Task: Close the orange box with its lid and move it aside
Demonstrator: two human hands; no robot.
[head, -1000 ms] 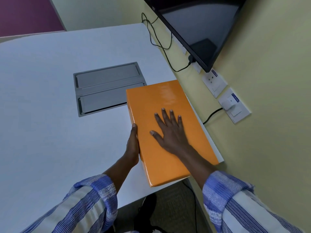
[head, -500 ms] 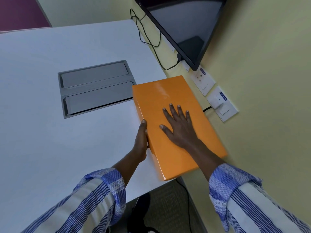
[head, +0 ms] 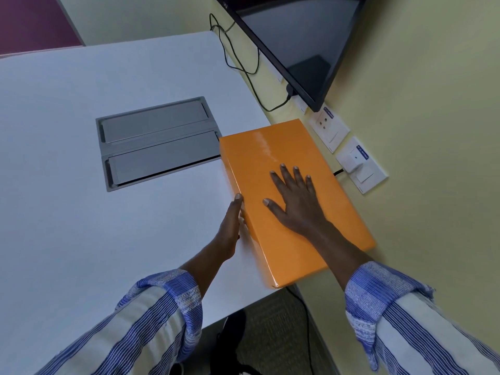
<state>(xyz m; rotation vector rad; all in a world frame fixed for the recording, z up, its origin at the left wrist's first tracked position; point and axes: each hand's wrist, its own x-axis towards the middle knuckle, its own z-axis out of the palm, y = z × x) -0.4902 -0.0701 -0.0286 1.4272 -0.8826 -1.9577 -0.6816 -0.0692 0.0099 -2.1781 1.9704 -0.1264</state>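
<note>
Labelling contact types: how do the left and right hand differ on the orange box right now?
The right hand lies flat, palm down, fingers spread on top of the orange box. The left hand stands edge-on against the box's long side, thumb at the upper edge, resting by the white table. Both touch the closed box; neither wraps around it, and both come from striped sleeves.

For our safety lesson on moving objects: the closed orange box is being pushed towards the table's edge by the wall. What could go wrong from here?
1. The orange box already overhangs the white table at its near right corner; pushed further, it may tip off.
2. The right hand lies flat on the lid and the left hand only presses the side, so neither could catch a fall.
3. The box sits close to the wall sockets and plugged-in adapter; sliding on could knock the plug.
</note>
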